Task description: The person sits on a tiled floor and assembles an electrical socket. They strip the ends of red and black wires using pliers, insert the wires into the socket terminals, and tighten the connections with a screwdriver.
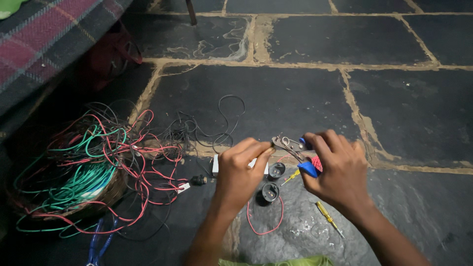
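Tangled wires (pixel 84 167) in basket left; yellow screwdriver (pixel 329 218), plaid blanket (pixel 44 39).

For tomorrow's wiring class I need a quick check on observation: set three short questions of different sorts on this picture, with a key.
1. True or false: the right hand holds blue-handled pliers.
2. Which lies on the stone floor nearest the right wrist? A) a yellow-handled screwdriver B) a hammer C) a tape roll
3. Fill in: the tangle of red, green and black wires lies to the person's ____.

Key:
1. True; the left hand pinches at the pliers' jaw end.
2. A, the yellow-handled screwdriver.
3. Left.
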